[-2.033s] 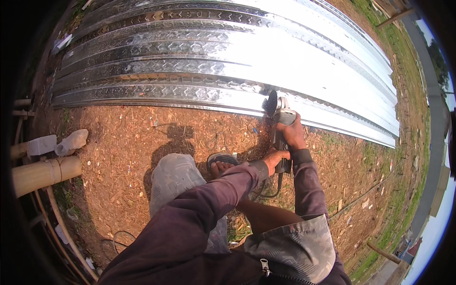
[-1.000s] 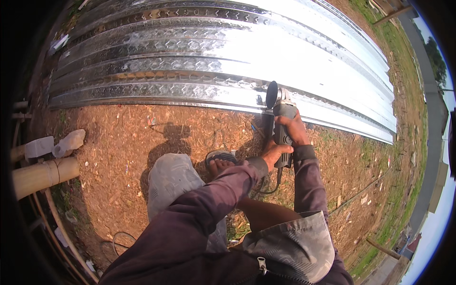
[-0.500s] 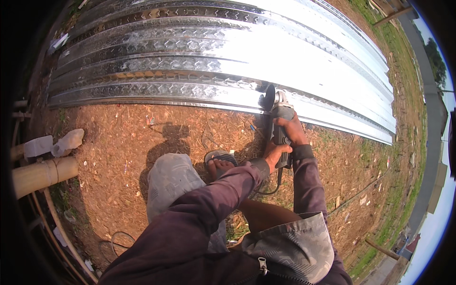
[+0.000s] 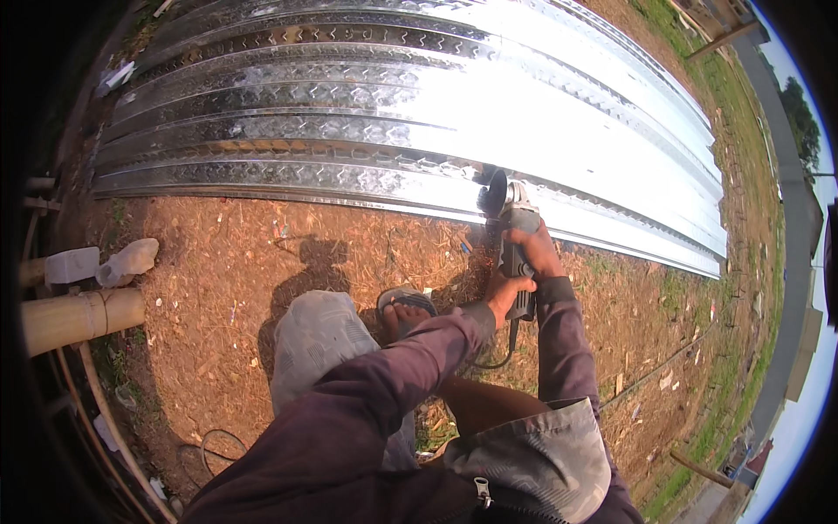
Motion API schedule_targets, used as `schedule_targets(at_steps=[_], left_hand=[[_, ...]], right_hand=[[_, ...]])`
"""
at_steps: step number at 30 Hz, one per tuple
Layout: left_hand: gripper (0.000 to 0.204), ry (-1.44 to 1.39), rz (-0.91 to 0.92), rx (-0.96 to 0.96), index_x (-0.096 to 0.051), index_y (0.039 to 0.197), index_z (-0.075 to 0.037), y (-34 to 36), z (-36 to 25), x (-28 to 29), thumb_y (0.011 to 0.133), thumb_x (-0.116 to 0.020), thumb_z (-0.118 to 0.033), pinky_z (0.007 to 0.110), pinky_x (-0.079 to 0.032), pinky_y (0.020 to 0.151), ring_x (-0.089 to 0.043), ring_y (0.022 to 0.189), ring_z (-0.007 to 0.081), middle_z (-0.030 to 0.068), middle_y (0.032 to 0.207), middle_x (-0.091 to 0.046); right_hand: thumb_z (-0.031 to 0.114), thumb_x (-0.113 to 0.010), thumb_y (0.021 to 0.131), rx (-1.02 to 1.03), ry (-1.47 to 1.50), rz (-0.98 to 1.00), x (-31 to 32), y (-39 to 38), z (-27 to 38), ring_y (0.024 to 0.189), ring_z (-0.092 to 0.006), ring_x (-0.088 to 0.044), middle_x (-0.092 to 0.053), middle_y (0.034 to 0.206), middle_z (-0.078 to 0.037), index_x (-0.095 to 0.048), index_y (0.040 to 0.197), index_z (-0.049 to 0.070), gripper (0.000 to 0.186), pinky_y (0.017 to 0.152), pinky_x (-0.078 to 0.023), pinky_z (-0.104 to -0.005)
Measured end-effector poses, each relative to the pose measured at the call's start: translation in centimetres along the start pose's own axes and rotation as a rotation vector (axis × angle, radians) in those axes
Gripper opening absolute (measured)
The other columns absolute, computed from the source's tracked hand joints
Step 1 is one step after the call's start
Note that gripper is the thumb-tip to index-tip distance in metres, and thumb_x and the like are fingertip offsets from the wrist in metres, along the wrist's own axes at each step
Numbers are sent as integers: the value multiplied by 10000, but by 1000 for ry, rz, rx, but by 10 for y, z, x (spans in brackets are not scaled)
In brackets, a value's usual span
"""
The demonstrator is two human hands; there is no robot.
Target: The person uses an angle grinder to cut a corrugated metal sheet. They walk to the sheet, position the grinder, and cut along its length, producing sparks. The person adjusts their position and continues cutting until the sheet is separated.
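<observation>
An angle grinder (image 4: 517,255) is gripped in both of my hands, its disc (image 4: 495,194) standing on edge at the near rim of a shiny corrugated metal sheet (image 4: 349,179). My right hand (image 4: 545,250) wraps the front of the body just behind the metal gear head. Lower down, my left hand (image 4: 502,295) closes round the rear handle. Where the disc meets the metal, the contact point is partly hidden by the disc and glare. Faint orange specks show below the disc. A dark cord (image 4: 499,360) hangs from the grinder's back end.
The ribbed sheet stretches across the far side, very bright on its right half. My sandalled foot (image 4: 407,306) stands on dry, littered soil close to the grinder. Bamboo poles (image 4: 83,321) and a pale block (image 4: 72,265) lie at the left. A cable loop (image 4: 218,450) rests near lower left.
The view has shifted slightly. The grinder's disc has tilted a little and sits lower at the sheet's edge; orange specks now show beneath it. Both hands keep their hold.
</observation>
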State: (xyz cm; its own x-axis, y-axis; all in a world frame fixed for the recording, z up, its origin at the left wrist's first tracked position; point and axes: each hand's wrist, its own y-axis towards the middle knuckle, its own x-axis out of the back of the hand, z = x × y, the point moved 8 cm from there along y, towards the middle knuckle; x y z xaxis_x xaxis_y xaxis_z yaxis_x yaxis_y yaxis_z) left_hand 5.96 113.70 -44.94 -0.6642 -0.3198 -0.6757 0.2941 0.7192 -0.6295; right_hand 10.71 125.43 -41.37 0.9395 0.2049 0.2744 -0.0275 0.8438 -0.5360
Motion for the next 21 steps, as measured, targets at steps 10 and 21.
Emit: schedule_targets(at_steps=[10,21], left_hand=[[227,-8,61,73,-664,954,-109,9,17,-1,761,-695,-224,336,-528,634,-635,715,150,16,830,-655],[208,24,25,11,-677,907,-108,4,9,-5,754,-708,-245,326,-515,691,-624,755,149,3,853,-656]], right_hand=[[125,-749,683,-7,-4,51,1,2,0,964,-275,-629,-600,1134,-179,-360,1364,-74,809,839,-533,-364],[157,-776,671,19,-57,39,9,12,-9,1000,-254,-612,-605,1135,-161,-349,1352,-96,843,876,-505,-334]])
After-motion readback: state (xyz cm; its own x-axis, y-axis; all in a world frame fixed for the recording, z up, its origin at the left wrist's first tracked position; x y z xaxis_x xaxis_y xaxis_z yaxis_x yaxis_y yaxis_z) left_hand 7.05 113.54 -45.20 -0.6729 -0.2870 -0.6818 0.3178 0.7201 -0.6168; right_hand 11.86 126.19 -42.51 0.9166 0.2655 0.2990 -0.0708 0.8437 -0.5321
